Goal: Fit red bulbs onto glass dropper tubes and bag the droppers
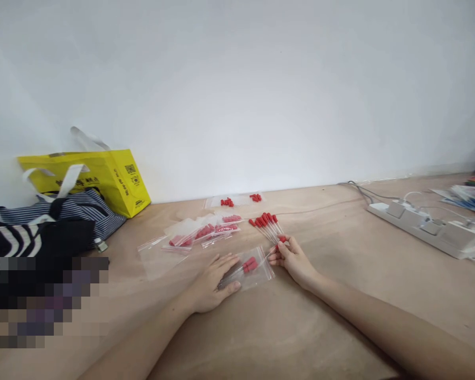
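Observation:
My left hand point(216, 282) lies flat, fingers spread, on a clear zip bag point(263, 261) and steadies it on the table. Inside this bag show several droppers with red bulbs point(250, 265); their glass stems run under my fingers. Between thumb and fingers of my right hand point(293, 261) is a dropper point(281, 240), held by its red bulb at the right end of the bag. Whether its thin tip is inside the bag mouth I cannot tell. Just beyond that hand, several loose droppers point(264, 219) lie fanned out, red bulbs away from me.
Overlapping zip bags with red-bulbed droppers point(206, 231) lie left of centre. Near the wall, red bulbs point(227, 202) rest on another clear bag. A white power strip point(425, 227) with cables stands right; a yellow bag point(119, 179) and dark clothing point(43, 248) lie left.

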`<state>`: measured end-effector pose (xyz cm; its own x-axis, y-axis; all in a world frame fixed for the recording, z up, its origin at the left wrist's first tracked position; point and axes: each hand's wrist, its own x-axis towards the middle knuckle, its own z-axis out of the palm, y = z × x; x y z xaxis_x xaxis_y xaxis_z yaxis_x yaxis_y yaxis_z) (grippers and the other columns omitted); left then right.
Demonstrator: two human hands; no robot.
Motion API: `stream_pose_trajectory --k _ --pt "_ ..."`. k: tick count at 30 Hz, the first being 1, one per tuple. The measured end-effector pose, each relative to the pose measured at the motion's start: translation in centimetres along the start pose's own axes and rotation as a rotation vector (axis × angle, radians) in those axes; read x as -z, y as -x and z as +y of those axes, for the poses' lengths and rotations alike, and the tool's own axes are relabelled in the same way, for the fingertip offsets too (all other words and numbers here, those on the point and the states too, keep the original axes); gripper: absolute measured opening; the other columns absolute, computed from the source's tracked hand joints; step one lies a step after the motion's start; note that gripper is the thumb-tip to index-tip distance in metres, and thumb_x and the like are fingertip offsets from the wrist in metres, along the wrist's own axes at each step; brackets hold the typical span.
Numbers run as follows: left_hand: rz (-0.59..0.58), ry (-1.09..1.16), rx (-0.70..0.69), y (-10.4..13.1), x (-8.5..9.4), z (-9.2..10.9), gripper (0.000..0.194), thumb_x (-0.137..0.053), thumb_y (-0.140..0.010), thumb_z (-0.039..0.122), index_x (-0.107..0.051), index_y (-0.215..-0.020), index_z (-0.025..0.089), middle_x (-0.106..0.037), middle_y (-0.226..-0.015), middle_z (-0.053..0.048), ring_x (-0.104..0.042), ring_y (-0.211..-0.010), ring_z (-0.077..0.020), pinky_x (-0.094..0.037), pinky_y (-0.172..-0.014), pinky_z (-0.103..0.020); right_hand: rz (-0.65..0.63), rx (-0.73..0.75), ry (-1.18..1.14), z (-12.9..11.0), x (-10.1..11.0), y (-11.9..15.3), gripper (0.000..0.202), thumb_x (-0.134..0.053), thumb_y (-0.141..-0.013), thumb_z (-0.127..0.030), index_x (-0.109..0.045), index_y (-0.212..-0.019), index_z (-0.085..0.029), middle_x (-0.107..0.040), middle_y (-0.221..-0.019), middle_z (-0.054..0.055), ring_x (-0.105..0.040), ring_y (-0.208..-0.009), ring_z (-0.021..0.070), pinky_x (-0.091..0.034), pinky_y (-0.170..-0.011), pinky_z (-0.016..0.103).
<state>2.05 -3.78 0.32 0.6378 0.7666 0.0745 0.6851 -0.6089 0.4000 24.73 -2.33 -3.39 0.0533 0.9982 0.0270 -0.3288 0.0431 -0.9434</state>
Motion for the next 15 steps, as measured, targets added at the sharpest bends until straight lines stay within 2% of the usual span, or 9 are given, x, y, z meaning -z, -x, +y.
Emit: stream_pose_trajectory --k 3,7,12,15 --pt "-0.011 -0.002 0.012 0.01 0.0 0.1 0.054 -0.043 -0.082 0.047 -0.034 -0.129 0.023 -0.036 -0.136 -0.005 -0.028 -0.126 -0.0241 -0.02 -0.105 -0.046 -0.05 -0.046 -0.022 0.12 -0.31 0.23 0.04 -0.062 -0.061 -0.047 -0.041 -0.083 -0.022 -0.054 -0.062 -0.005 -0.056 -0.052 0.0102 -0.047 -0.055 0.026" --pt "-0.017 -0.018 0.018 0.01 -0.08 0.03 0.055 -0.042 -0.081 0.048 -0.034 -0.13 0.022 -0.035 -0.137 -0.005 -0.026 -0.127 -0.0244 -0.021 -0.105 -0.045 -0.186 -0.051 0.131 -0.19 -0.41 0.6 0.035 -0.067 -0.057 -0.043 -0.049 -0.074 -0.018 -0.052 -0.055 -0.006 -0.05 -0.046 0.0077 -0.042 -0.048 0.022" --pt "-0.025 -0.034 0.022 -0.04 -0.13 0.0 0.055 -0.042 -0.082 0.047 -0.034 -0.129 0.021 -0.035 -0.137 -0.006 -0.026 -0.127 -0.0247 -0.021 -0.104 -0.046 -0.206 -0.026 0.267 -0.12 -0.34 0.55 0.034 -0.068 -0.057 -0.04 -0.047 -0.074 -0.019 -0.054 -0.058 -0.006 -0.048 -0.042 0.0069 -0.037 -0.04 0.019" --pt "-0.037 -0.045 0.035 -0.06 -0.04 0.12 0.055 -0.041 -0.082 0.046 -0.034 -0.129 0.019 -0.034 -0.137 -0.007 -0.025 -0.127 -0.0239 -0.021 -0.105 -0.045 -0.285 0.013 0.42 0.38 -0.12 0.34 0.023 -0.065 -0.062 -0.036 -0.054 -0.068 -0.017 -0.053 -0.055 -0.004 -0.045 -0.043 0.0065 -0.034 -0.04 0.018"
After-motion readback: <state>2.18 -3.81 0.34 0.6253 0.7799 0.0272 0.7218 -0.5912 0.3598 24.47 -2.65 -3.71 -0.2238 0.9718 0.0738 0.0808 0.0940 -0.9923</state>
